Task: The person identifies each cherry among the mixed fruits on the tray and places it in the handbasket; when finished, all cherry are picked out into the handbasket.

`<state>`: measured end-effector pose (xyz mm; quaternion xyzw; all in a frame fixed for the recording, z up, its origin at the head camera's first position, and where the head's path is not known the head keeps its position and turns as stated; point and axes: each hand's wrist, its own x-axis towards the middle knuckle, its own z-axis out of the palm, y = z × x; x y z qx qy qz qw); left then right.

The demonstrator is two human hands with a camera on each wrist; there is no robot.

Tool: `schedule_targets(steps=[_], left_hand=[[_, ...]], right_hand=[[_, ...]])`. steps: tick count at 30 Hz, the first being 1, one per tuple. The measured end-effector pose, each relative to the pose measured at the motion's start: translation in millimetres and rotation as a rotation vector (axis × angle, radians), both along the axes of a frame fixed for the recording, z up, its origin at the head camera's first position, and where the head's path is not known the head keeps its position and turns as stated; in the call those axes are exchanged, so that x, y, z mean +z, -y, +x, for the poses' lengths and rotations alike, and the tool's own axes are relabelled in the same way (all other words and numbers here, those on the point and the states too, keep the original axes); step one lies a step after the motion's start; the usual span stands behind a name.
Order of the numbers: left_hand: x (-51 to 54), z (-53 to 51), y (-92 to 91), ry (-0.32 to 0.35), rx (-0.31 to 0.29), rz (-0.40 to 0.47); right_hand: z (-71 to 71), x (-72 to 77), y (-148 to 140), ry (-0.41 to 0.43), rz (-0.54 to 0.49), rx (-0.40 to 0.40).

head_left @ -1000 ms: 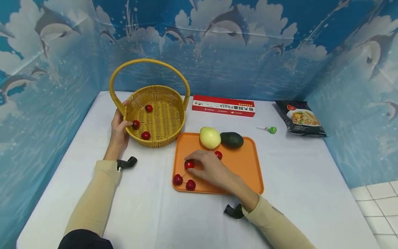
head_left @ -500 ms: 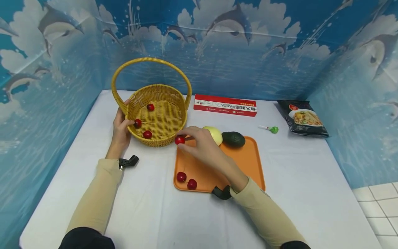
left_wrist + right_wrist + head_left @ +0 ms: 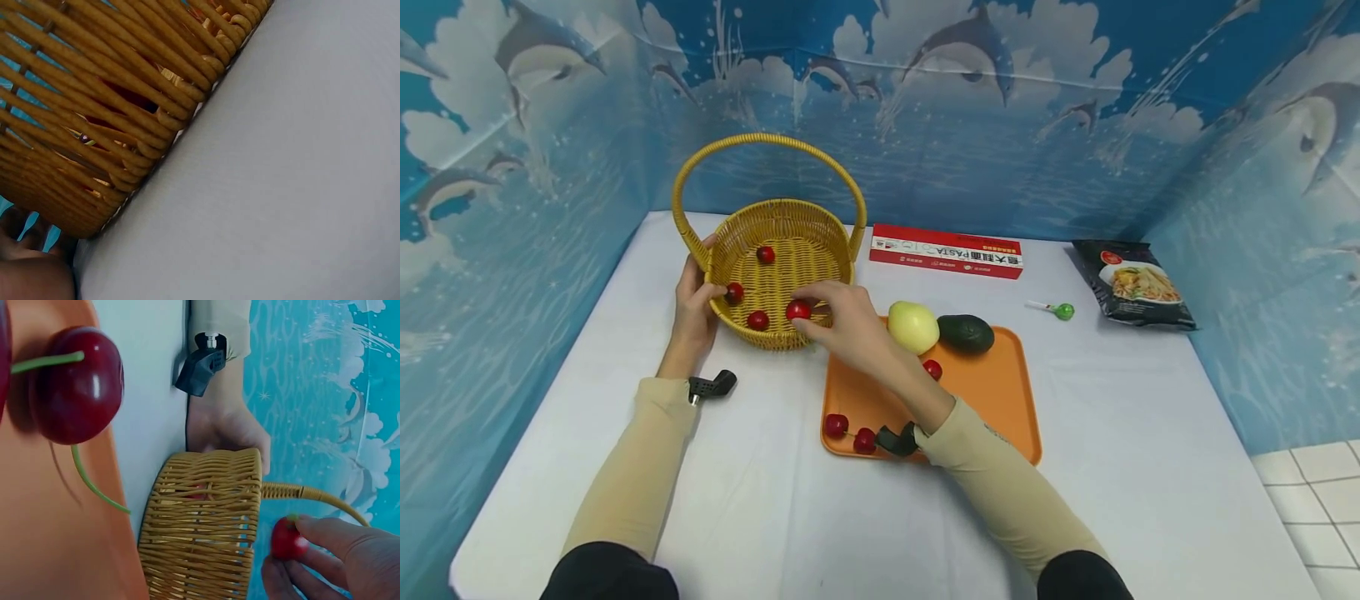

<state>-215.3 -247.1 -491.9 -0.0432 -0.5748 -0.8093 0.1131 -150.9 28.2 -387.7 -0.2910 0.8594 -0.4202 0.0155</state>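
Observation:
A yellow wicker basket (image 3: 793,271) with a tall handle stands at the back left, and 3 cherries (image 3: 758,320) lie inside. My left hand (image 3: 692,317) grips its left side, thumb over the rim; the left wrist view shows the woven wall (image 3: 94,81) up close. Over the basket's front right part, my right hand (image 3: 857,333) pinches a red cherry (image 3: 798,310) between thumb and fingers. In the right wrist view that cherry (image 3: 287,540) hangs above the rim. On the orange tray (image 3: 988,400) lie two cherries (image 3: 836,426) at the front left and another cherry (image 3: 932,369) behind my forearm.
A pale yellow-green fruit (image 3: 913,327) and a dark avocado (image 3: 966,333) sit at the tray's back. Behind are a red pasta box (image 3: 946,251), a green lollipop (image 3: 1063,312) and a black noodle packet (image 3: 1135,283). Dolphin-print curtains (image 3: 925,150) border the white table (image 3: 760,500).
My right hand has lifted a cherry off the tray and carried it left, over the basket. The left hand keeps its grip on the basket.

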Motion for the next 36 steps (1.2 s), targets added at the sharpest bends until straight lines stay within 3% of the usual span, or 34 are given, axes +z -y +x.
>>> schedule_targets(steps=[7, 16, 24, 36], left_hand=[[0.1, -0.3, 0.9, 0.001, 0.002, -0.004], [1.0, 0.7, 0.3, -0.006, -0.004, -0.006], [2.0, 3.4, -0.7, -0.004, -0.009, 0.011], [-0.7, 1.2, 0.3, 0.002, -0.010, 0.004]], right_hand=[[4.2, -3.9, -13.6, -0.054, 0.012, -0.046], [23.9, -7.6, -49.1, -0.092, 0.030, -0.086], [42.9, -6.7, -67.3, -0.032, 0.053, -0.040], [57.7, -26.3, -74.4, 0.085, 0.052, 0.056]])
